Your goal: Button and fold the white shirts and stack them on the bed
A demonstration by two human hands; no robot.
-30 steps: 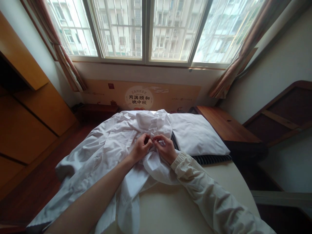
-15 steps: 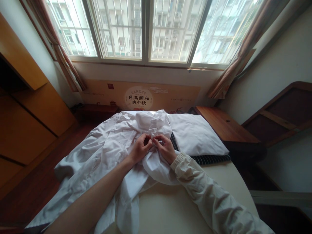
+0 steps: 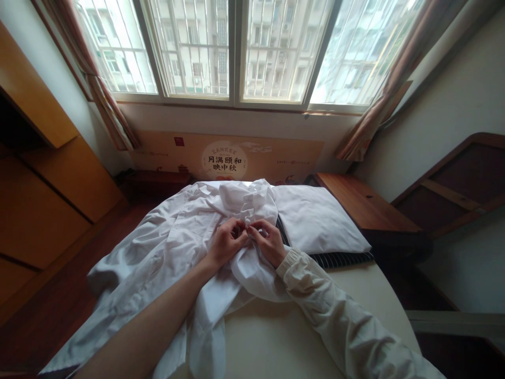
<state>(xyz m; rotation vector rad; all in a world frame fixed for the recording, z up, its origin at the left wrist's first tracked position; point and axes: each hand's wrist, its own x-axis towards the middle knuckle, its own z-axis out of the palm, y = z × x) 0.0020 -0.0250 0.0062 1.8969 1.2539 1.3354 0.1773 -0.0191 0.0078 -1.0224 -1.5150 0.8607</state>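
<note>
Nearest: bare L forearm (image 3: 150, 321) at bottom, R arm in cream sleeve (image 3: 327, 305), w/ cream top (image 3: 272, 337) showing btwn them. White garment (image 3: 189, 231) lies rumpled over L & mid part of that top, one long flap hanging toward the viewer, far end bunched up. L hand (image 3: 228, 243) & R hand (image 3: 269, 242) meet over the bunched part, approx. centre. On each, thumb & index curl round to a near-closed pinch, tips just about touching the other hand's, w/ a bit of the white fabric btwn; can't tell if anything else small is in there. R of the hands: white pillow (image 3: 319, 221) on black striped cloth (image 3: 343, 259). Beyond, R side: brown desk (image 3: 366, 205). Far wall: tan banner (image 3: 165, 142) w/ printed text, then barred window (image 3: 236, 52) above, curtain (image 3: 110, 116) at L.
</note>
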